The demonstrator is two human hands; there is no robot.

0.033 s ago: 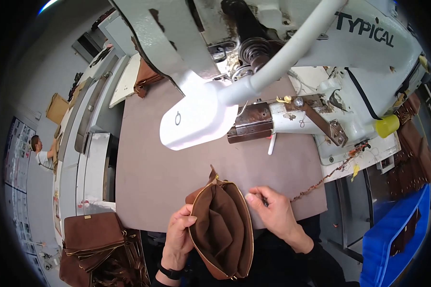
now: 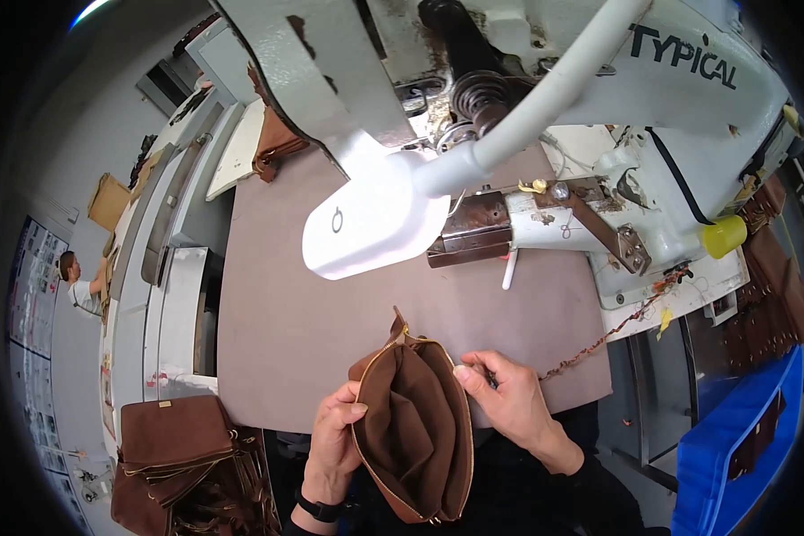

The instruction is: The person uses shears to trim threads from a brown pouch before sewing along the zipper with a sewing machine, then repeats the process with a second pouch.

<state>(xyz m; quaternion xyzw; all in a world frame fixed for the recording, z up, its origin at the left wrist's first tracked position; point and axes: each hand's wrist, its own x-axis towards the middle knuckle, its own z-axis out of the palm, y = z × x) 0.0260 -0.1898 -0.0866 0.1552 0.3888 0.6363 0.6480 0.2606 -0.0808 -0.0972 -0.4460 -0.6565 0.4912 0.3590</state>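
Your left hand point(image 2: 335, 427): fingers pinching the left rim of the pouch point(image 2: 411, 420) | pouch: between your two hands' fingers, mouth open; likely light, soft, floppy, best held by its firmer zip point(image 2: 470, 447) edges | your right hand point(image 2: 511, 397): fingers curled by the right rim; grip unclear

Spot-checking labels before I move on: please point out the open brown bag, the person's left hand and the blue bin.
Open brown bag point(image 2: 411, 420), head view: on its inner lining.
Left hand point(image 2: 333, 438), head view: on the middle of the hand.
Blue bin point(image 2: 704, 473), head view: on its wall.
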